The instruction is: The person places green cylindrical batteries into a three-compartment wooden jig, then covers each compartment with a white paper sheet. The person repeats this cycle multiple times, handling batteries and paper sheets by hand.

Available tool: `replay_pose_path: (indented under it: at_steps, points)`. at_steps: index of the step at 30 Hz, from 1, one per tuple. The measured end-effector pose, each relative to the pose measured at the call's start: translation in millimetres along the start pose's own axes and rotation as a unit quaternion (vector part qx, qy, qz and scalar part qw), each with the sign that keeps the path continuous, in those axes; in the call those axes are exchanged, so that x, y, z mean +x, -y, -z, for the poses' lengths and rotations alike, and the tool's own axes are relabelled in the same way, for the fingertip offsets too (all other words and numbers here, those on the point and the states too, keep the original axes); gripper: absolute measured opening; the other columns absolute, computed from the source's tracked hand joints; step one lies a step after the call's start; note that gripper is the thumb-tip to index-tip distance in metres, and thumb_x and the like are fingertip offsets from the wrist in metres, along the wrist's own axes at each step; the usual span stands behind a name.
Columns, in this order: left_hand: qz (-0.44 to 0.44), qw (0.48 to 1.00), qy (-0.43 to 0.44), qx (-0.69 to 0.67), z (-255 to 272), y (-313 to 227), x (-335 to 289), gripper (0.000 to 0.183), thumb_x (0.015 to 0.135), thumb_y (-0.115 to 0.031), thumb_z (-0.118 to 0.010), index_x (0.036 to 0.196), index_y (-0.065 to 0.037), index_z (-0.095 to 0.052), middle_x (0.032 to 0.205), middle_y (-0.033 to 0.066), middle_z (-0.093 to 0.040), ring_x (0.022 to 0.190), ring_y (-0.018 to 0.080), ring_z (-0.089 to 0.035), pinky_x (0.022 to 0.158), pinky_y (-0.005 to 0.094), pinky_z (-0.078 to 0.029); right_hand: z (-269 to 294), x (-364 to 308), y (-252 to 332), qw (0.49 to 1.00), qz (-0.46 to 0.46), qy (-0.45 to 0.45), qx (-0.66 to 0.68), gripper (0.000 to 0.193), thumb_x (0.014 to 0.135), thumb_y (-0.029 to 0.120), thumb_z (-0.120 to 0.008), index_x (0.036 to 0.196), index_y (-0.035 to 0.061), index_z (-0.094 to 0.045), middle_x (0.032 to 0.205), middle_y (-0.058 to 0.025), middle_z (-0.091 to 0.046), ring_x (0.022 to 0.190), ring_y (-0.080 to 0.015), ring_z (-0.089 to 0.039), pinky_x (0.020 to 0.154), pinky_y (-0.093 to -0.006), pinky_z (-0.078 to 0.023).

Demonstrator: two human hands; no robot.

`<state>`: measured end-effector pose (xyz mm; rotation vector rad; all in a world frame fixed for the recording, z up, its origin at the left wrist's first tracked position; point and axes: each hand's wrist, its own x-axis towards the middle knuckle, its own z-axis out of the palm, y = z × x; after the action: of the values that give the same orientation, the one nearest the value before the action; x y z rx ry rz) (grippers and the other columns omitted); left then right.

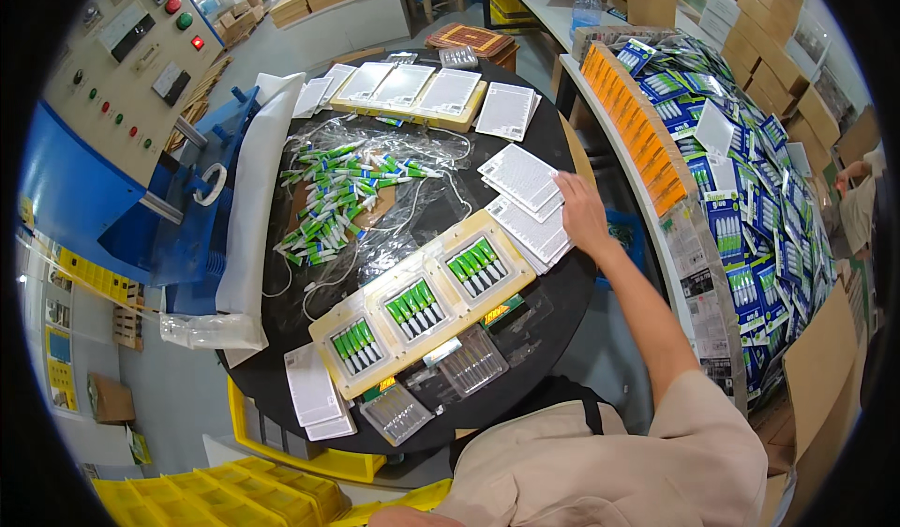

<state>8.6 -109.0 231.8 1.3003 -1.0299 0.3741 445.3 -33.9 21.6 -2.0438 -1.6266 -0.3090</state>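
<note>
My right hand (583, 213) is at the right side of the round table, its fingers closed at the edge of a white printed card (521, 176). Under and beside that card lie more white cards (530, 232), loosely stacked. Left of the hand sits a cream tray (373, 304) with three recesses. Each recess holds a clear blister with several small green-and-white tubes (412, 308). Only a bit of my left arm (412, 518) shows at the lower edge; the left hand is out of sight.
Loose tubes (333, 189) lie heaped on plastic film on the black table (572, 311). A second tray (459, 122) bears white cards. Clear blisters (469, 363) lie along the near edge. A blue press (178, 218) stands left; a bin of packed cards (741, 218) right.
</note>
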Motion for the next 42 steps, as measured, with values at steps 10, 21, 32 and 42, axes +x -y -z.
replay_pose_path:
  at_steps: [10,21,32,42]
  points:
    - [0.069,0.997,0.009,0.013,-26,-28,-31,0.055,0.100,-0.061,-0.053,0.132,-0.020,-0.069,0.137,0.0117,-0.064,0.118,0.0313,-0.064,0.097,0.0449,-0.053,-40,46,-37,0.942,0.109,0.279,-0.155,0.061,0.084,0.001,-0.066,0.144,0.0090,-0.052,0.143,-0.0083,-0.058,0.137,-0.0268,-0.050,0.118,-0.0583,-0.033]
    - [0.787,0.293,-0.330,0.431,-1,-73,-307,0.117,0.072,-0.064,-0.082,0.158,-0.003,-0.031,0.167,0.0237,-0.021,0.155,0.0405,-0.021,0.121,0.0647,-0.018,-32,50,-44,0.945,0.220,0.233,-0.062,0.051,0.086,-0.003,-0.058,0.136,0.0011,-0.057,0.144,-0.0168,-0.058,0.136,-0.0302,-0.053,0.118,-0.0489,-0.037]
    - [0.777,0.264,-0.181,0.542,-22,-64,-310,0.101,0.081,-0.064,-0.073,0.153,-0.001,-0.039,0.161,0.0252,-0.034,0.150,0.0379,-0.032,0.120,0.0563,-0.028,34,-64,179,0.952,0.280,-0.010,0.120,0.040,0.089,-0.002,-0.056,0.127,-0.0075,-0.065,0.129,-0.0210,-0.068,0.122,-0.0338,-0.066,0.105,-0.0444,-0.053]
    - [0.546,0.241,-0.306,0.742,-33,-43,-241,0.055,0.091,0.002,-0.054,0.145,0.005,-0.046,0.147,0.0245,-0.052,0.139,0.0393,-0.049,0.119,0.0509,-0.037,-19,-120,243,0.943,0.310,0.116,0.034,0.045,0.088,0.010,-0.058,0.130,-0.0057,-0.062,0.136,-0.0212,-0.063,0.128,-0.0339,-0.061,0.107,-0.0434,-0.048]
